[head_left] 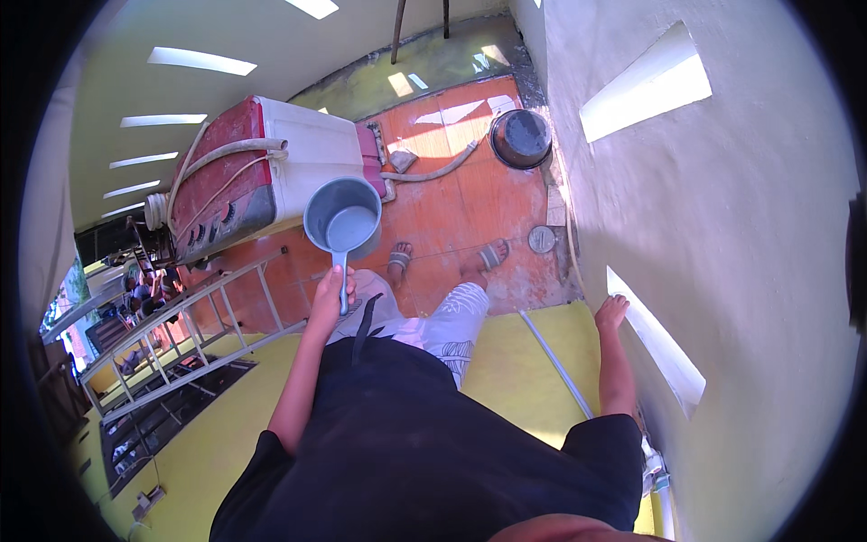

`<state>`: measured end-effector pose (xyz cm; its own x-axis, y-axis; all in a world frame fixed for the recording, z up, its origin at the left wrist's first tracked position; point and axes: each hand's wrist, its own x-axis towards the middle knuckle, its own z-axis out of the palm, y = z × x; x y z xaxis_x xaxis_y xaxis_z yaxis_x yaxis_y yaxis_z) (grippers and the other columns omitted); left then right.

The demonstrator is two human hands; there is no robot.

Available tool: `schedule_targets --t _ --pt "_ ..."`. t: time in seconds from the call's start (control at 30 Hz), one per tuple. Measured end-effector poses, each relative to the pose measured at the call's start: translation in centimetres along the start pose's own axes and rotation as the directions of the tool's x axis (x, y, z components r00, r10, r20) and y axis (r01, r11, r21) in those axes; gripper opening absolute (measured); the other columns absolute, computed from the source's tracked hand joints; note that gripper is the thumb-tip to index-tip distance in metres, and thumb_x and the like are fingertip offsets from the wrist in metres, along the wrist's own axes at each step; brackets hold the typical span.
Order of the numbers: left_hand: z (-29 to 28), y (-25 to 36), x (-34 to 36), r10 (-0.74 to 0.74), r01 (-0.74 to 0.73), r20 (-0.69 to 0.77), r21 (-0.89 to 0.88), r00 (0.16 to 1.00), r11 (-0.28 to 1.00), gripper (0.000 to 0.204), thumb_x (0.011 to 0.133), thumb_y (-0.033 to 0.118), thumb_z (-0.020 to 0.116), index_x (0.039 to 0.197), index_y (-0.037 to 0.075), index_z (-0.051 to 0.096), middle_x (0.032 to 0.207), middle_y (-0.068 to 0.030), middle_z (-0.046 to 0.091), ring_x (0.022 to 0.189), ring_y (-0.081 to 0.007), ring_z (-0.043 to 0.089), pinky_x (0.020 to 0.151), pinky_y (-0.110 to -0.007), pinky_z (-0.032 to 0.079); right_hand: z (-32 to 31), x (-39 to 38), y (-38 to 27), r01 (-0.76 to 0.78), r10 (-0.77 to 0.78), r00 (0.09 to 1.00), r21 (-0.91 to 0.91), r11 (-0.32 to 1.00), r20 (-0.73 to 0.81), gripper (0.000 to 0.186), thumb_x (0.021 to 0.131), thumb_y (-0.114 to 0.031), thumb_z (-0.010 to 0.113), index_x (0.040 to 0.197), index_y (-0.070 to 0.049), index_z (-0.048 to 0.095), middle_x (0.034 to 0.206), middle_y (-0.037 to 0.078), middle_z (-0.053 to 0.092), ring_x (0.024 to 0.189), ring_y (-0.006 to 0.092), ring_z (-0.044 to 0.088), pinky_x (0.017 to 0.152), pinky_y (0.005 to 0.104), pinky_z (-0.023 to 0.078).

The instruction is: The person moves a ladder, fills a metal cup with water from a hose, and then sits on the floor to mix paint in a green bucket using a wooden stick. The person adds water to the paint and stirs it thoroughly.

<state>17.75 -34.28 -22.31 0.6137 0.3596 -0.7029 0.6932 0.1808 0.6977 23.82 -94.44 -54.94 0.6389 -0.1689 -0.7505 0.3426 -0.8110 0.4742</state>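
Observation:
My left hand (329,303) is closed round the handle of a grey-blue plastic dipper (344,206), held out in front of my legs. Its round bowl faces up, and I cannot tell whether there is water in it. My right hand (612,312) is out to the side by the grey wall (722,226), next to a narrow bright opening (659,352). The fingers are curled in, with nothing visible in them. Whether they touch the wall is unclear.
A red and white washing machine (312,140) with hoses stands ahead to the left. A dark bucket (524,138) sits by the wall beyond a round drain cover (542,239). A metal ladder (172,361) lies left; a thin pole (555,363) leans right. The orange floor (433,235) looks wet.

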Motion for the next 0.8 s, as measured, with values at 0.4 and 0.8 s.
schedule_targets --t 0.4,0.8 --pt "1.4 -3.8 -0.1 -0.109 0.114 -0.098 0.051 0.989 0.992 0.045 0.103 0.045 0.037 0.105 0.003 0.051 0.071 -0.0009 0.048 0.060 -0.0096 0.049 0.058 -0.024 0.041 11.0 4.0 -4.5 -0.294 -0.016 0.858 0.515 0.805 0.514 0.033 0.079 -0.025 0.066 0.106 -0.006 0.067 0.099 0.009 0.069 0.088 0.0248 0.068 0.071 0.0422 0.054" --pt "2.0 -4.4 -1.4 -0.098 0.103 -0.061 0.078 0.993 0.992 0.045 0.103 0.045 0.038 0.106 0.002 0.053 0.072 -0.0005 0.049 0.065 -0.0101 0.049 0.064 -0.024 0.043 3.1 19.4 -11.6 -0.496 -0.077 0.825 0.781 0.379 0.560 0.032 0.078 -0.026 0.064 0.096 -0.001 0.070 0.083 0.017 0.067 0.070 0.0273 0.067 0.060 0.0437 0.053"
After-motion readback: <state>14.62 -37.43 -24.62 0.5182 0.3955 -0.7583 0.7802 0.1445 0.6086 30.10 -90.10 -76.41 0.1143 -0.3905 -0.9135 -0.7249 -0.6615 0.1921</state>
